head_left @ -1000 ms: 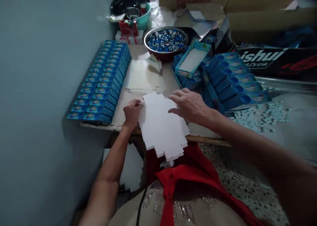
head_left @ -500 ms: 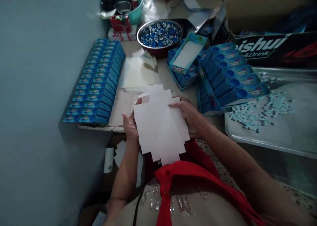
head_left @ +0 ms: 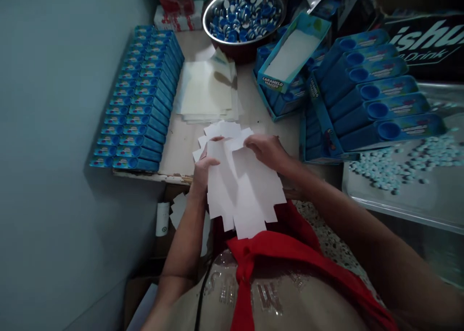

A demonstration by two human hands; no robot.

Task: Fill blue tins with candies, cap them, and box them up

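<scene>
Several white notched card sheets (head_left: 250, 191) lie one over another above my lap, at the table's front edge. My left hand (head_left: 206, 169) grips them at their left side, thumb on top. Across from it, my right hand (head_left: 266, 150) pinches the upper right part of the top sheet, which is bent and lifted. Just beyond the cards, a stack of cream paper sheets (head_left: 206, 92) rests on the table with one corner curled up.
Blue boxes (head_left: 139, 104) stand in two rows at the left. A metal bowl (head_left: 213, 31) of blue and white pieces is at the back. More blue boxes (head_left: 362, 99) lean at the right, beside a tray (head_left: 402, 205) with small pale pieces.
My right hand has drawn the upper edge of the top sheet up and bent it. My left thumb has moved onto the cards. The view has shifted closer to the table.
</scene>
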